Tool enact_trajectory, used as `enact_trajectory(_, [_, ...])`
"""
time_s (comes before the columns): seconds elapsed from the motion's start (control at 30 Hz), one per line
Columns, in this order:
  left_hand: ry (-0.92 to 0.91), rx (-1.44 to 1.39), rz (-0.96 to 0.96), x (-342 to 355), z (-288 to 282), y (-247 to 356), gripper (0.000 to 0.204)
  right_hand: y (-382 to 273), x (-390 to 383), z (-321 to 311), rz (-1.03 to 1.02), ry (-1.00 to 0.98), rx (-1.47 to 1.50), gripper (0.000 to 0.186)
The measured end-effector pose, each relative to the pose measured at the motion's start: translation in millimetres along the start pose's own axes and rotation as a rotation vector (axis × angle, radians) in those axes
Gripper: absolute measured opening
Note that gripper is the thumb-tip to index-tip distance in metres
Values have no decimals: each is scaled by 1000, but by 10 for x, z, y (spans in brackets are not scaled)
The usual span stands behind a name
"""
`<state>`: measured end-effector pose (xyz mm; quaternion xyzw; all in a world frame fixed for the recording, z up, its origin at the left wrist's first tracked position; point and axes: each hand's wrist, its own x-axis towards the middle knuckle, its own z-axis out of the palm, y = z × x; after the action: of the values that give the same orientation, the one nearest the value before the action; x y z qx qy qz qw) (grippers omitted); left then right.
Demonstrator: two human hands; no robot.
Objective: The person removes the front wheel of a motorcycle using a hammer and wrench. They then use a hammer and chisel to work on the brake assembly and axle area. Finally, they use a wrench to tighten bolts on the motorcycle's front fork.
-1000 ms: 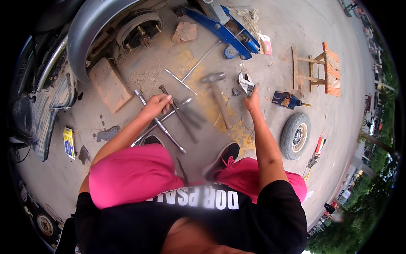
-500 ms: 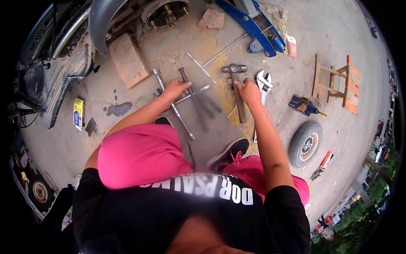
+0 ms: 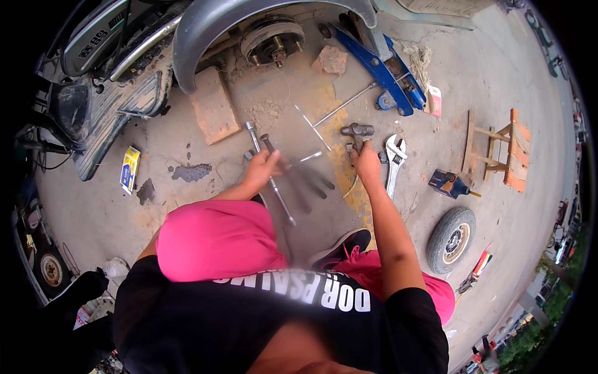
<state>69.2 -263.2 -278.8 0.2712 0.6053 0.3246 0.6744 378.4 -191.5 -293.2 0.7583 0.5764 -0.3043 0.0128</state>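
Note:
My left hand (image 3: 263, 169) is closed around a dark steel bar (image 3: 268, 144) with a flattened end; its lower part is blurred. Beneath that hand lies a shiny cross-shaped lug wrench (image 3: 283, 202) on the ground. Dark handle-like ends (image 3: 319, 182) show beside the bar, too smeared to name. My right hand (image 3: 367, 163) grips a hammer (image 3: 357, 129) by its handle close below the head, and the hand hides most of the handle. Just right of it lies a large adjustable wrench (image 3: 394, 163).
Ahead are a wheel hub (image 3: 272, 43) under a grey fender (image 3: 199, 37), a brick (image 3: 213, 106) and a blue floor jack (image 3: 386, 78) with its T-shaped handle (image 3: 311, 126). To the right stand a wooden stool (image 3: 516, 153), a dark box (image 3: 447, 182) and a small wheel (image 3: 451, 240).
The view has shifted, so the ground things sit lower in it. My right hand has come closer to the hammer's head, covering the handle. The left hand still holds the bar.

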Motion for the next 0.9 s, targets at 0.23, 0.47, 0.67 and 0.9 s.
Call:
enact_trajectory(0.23, [-27,-302,586,-405,-67,1902,37,105,26,-771,26,-298,331,40])
enact_trajectory(0.47, [-137,-325,920,-237,43,3144,47,16,-514,-1647,-52,-473,388,39])
enact_trajectory(0.67, [-81,-76,1059,-95,361,3325,52,28,-917,-1844,-30,-504,429,42])
enact_trajectory(0.9, [-42,18,1143,-31,473,3202,54,273,-876,-1510,21,-503,609,40])
